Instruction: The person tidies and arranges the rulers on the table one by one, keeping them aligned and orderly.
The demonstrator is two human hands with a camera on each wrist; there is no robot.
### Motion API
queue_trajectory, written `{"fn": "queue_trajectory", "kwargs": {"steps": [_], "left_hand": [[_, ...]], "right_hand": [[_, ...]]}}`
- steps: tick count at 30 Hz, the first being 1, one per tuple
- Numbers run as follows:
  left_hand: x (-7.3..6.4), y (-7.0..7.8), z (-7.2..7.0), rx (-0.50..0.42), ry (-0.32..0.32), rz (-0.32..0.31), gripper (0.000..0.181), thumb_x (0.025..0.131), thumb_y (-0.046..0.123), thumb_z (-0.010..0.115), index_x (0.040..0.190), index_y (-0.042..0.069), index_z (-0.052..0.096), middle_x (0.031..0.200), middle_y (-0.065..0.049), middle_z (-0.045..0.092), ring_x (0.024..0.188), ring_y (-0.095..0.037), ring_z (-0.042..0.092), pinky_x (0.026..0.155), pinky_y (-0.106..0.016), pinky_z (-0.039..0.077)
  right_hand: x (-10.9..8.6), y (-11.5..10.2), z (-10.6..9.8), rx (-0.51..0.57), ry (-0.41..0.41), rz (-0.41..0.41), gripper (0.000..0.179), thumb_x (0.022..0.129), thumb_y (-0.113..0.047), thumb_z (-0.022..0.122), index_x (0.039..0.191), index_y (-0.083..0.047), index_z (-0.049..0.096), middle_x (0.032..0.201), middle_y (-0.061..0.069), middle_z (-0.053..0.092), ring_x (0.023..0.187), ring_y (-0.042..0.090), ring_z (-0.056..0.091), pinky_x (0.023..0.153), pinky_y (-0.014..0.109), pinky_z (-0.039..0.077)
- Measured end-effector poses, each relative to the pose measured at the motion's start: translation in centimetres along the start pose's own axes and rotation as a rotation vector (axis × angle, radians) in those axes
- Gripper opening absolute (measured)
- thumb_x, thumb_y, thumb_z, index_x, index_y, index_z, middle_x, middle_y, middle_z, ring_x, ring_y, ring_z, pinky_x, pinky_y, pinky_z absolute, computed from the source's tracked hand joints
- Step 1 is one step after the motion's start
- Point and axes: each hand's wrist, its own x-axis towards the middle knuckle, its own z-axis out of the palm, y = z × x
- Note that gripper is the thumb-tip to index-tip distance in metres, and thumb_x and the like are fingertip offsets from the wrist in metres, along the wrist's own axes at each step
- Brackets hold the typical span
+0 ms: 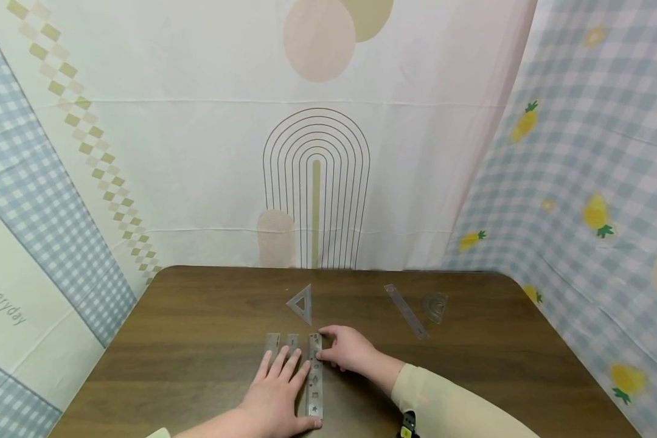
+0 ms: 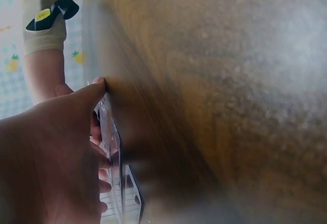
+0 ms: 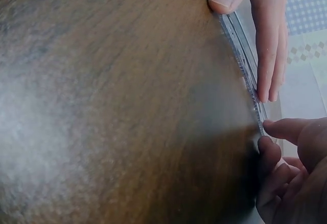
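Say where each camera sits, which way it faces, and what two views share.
Head: worn there, facing forward and down at the table; left hand, right hand, right sleeve show.
Left wrist: worn there, facing the ruler's edge; left hand and right forearm show.
Right wrist: worn there, facing the ruler's edge; right hand, left hand show.
Shared: wrist views both show the ruler and table.

The right sleeve (image 1: pixel 454 398) is pale beige cloth with a plain cuff (image 2: pixel 45 43); on it sits a black device (image 2: pixel 65 8) with a yellow label (image 2: pixel 42 15). The left sleeve (image 1: pixel 159 434) shows a similar pale edge; the left hand (image 1: pixel 274 392) and right hand (image 1: pixel 349 348) are bare
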Motion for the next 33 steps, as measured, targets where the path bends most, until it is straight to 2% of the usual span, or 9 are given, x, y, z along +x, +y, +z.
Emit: {"fn": "queue_trajectory", "kwargs": {"steps": [6,17,26,33], "left_hand": [[0.01,-0.3,0.15,0.007,0.005,0.0,0.106,0.076,0.088,0.045,0.152,0.014,0.043,0.158,-0.014,0.033,0.148,-0.038,0.021,0.115,-0.062,0.014],[-0.01,-0.49,-0.21,0.02,-0.016,0.001,0.107,0.076,0.089,0.044,0.153,0.015,0.041,0.159,-0.013,0.032,0.148,-0.037,0.02,0.116,-0.062,0.013],[0.16,-0.59,-0.22,0.011,-0.029,-0.006,0.108,0.075,0.09,0.044,0.153,0.015,0.04,0.16,-0.013,0.031,0.148,-0.037,0.019,0.116,-0.062,0.011],[0.31,-0.65,-0.06,0.012,-0.024,-0.005,0.109,0.075,0.09,0.043,0.154,0.015,0.04,0.16,-0.013,0.03,0.149,-0.037,0.019,0.116,-0.062,0.011]], "right_hand": [[-0.03,-0.17,0.13,-0.039,-0.006,0.006,0.058,0.087,-0.027,0.077,0.139,-0.011,0.058,0.053,0.002,0.061,0.042,0.017,0.054,0.043,0.035,0.048],[0.25,-0.12,0.44,-0.141,0.003,0.011,0.059,0.089,-0.033,0.075,0.143,-0.015,0.056,0.043,-0.002,0.055,0.034,0.013,0.046,0.038,0.031,0.041],[0.26,-0.18,0.38,-0.128,-0.005,0.01,0.059,0.09,-0.033,0.074,0.143,-0.015,0.056,0.046,-0.001,0.056,0.036,0.014,0.049,0.039,0.032,0.045],[0.22,0.02,0.38,-0.123,0.006,-0.002,0.058,0.089,-0.032,0.075,0.142,-0.014,0.057,0.044,-0.001,0.056,0.035,0.014,0.047,0.039,0.032,0.044]]}}
